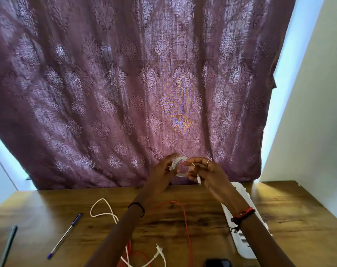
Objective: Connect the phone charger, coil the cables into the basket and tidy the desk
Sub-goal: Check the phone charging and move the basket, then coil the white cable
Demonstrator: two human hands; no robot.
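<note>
Both hands are raised above the far edge of the wooden desk, in front of the curtain. Between them is a white cable coiled into a small ring. My left hand grips the ring's left side. My right hand pinches the ring's right side and the cable's loose end, whose white plug hangs below the fingers. On the desk lie a second white cable, loosely looped, and a red cable. A dark phone shows at the bottom edge.
A white basket lies on the desk under my right forearm. A blue pen and a dark pen rest at the left. A purple patterned curtain hangs behind the desk, with a pale wall at the right.
</note>
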